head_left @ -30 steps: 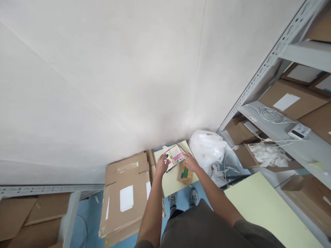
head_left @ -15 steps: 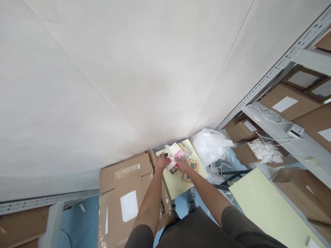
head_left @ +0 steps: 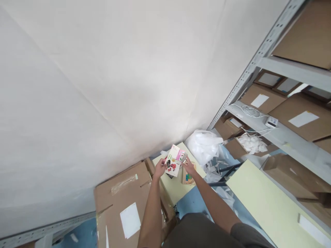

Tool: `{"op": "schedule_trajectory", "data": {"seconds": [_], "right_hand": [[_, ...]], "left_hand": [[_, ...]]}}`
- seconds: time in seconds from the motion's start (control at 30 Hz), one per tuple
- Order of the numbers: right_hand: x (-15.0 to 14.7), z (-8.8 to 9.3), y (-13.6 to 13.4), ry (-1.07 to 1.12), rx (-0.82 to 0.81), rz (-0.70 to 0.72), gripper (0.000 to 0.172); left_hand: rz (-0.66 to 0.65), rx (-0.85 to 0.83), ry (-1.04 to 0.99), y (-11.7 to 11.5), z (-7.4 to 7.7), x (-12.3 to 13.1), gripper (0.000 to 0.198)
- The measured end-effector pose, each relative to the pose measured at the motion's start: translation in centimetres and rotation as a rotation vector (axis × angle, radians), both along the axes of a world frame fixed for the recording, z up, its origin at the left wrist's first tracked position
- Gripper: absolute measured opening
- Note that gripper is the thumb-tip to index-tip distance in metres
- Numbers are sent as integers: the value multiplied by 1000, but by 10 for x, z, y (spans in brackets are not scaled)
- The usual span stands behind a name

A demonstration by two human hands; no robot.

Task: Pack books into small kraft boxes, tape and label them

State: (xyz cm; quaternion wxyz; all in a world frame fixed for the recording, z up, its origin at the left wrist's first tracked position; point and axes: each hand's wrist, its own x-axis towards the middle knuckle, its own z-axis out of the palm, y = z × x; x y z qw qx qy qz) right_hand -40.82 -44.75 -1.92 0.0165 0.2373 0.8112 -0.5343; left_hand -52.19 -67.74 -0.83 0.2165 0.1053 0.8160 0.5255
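Note:
A thin book [head_left: 172,164] with a white and pink cover and red fruit printed on it is held above a pale yellow tabletop [head_left: 172,189]. My left hand [head_left: 160,167] is closed on the book's left edge. On the other side, my right hand [head_left: 189,166] is closed on its right edge, where a grey edge also shows under the thumb; I cannot tell whether that is a second book. Something dark shows beneath the book's lower corner. Below my right hand lies a light wooden puzzle board [head_left: 188,177] with coloured shapes, partly hidden by that hand.
A large cardboard box [head_left: 126,196] stands on the left. Right of the table is a white plastic bag [head_left: 203,146]. Shelving [head_left: 287,136] with cardboard boxes runs along the right, above another yellow board [head_left: 269,199]. A pale wall [head_left: 116,86] rises behind.
Both hands had been lying over the books on the table. Now they grip the fruit-covered book by its sides, lifted and turned more upright. The view has swung to the right.

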Motion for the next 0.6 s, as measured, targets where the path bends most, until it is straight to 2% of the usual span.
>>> {"op": "schedule_trajectory", "data": {"seconds": [0.13,0.27,0.37,0.43,0.5,0.6], "right_hand": [[28,28,39,94,-312,-189,82],[86,59,96,227,-446,-323,60],[148,82,143,346,-468,-420,53],[196,95,173,397,-467,-483,52],[248,105,201,434,-462,-551,53],[330,114,240,485,-462,-668,54]], "left_hand": [[-74,276,-120,48,20,26,35],[-154,408,-162,120,47,71,48],[-248,441,-159,178,68,114,53],[-324,415,-164,218,80,144,65],[-423,385,-192,258,90,175,75],[-597,330,-249,320,101,225,79]]}}
